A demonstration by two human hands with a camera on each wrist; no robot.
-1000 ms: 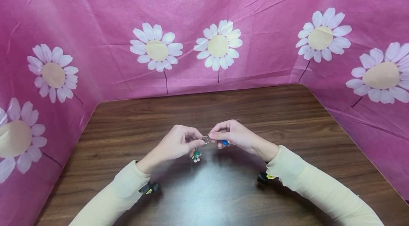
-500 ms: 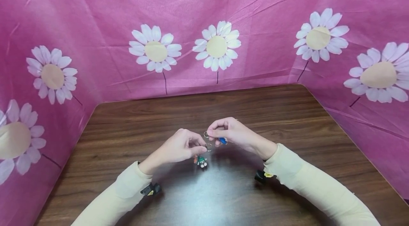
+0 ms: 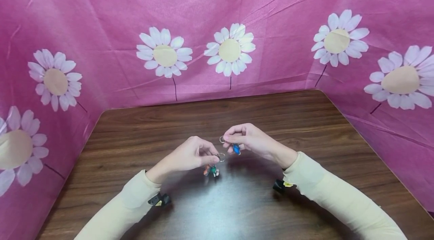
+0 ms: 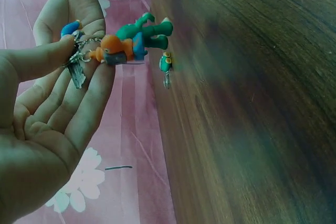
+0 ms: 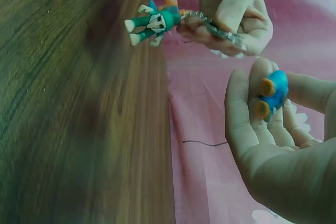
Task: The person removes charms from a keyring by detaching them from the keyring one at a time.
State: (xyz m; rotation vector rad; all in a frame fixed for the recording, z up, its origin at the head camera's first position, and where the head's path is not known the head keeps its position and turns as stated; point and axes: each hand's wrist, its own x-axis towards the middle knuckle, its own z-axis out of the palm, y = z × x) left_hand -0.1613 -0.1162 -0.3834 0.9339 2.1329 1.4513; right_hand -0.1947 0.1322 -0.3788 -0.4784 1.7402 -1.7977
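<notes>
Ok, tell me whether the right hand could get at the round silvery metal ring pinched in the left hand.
Probably yes: that ring juts from the left hand, with nothing visible in between, though the right hand pinches another silvery metal ring.

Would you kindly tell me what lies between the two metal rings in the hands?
Nothing: the head view shows an open gap between the left ring and the right ring, with only the table behind it.
</notes>
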